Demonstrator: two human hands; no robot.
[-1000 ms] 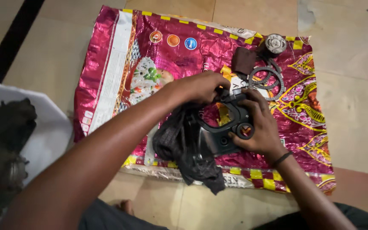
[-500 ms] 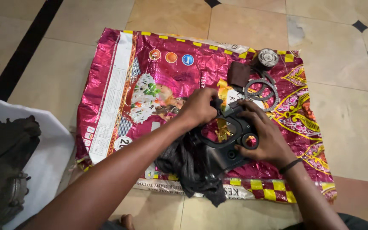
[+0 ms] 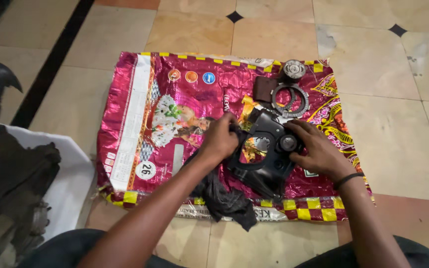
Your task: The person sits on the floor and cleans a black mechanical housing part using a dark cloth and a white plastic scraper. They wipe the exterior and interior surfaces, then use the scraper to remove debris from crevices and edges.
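Head view: beige tiled floor (image 3: 383,149), dark diamond insets, black strip at left. Shiny magenta woven sack (image 3: 140,104) spread flat; toothed metal ring (image 3: 290,99) and small round gear (image 3: 294,69) near far right corner.

Black machine housing (image 3: 266,154) lies mid-sack, long axis diagonal, narrow end toward viewer.

Left hand (image 3: 219,139) clenched around dark rag (image 3: 224,196) against housing's left edge.

Right hand (image 3: 319,151) clasps housing's right side, fingers curled.

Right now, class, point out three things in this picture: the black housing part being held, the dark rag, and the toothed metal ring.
black housing part (image 3: 266,149), head view, on its dark body beside the opening.
dark rag (image 3: 224,198), head view, on its hanging folds.
toothed metal ring (image 3: 301,105), head view, on its right rim.
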